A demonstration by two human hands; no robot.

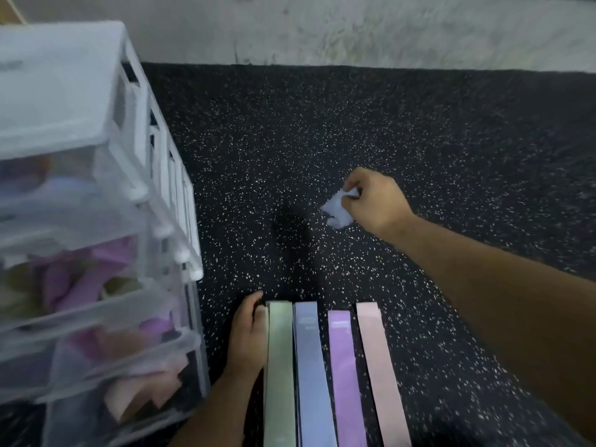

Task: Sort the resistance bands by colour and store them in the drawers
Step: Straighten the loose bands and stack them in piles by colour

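Four flat resistance bands lie side by side on the floor at the bottom centre: a green band (280, 366), a blue band (311, 369), a purple band (346, 375) and a pink band (380, 372). My left hand (248, 337) rests at the green band's left edge, fingers curled against its top corner. My right hand (374, 201) hovers over the floor further out, shut on a crumpled pale blue band (337, 211). A clear plastic drawer unit (96, 221) stands at the left, its drawers pulled out and holding folded purple, green and pink bands.
Black speckled rubber flooring (419, 140) covers the area, ending at a pale concrete strip (387, 33) at the back. The drawer unit's white frame (167, 188) juts toward the middle.
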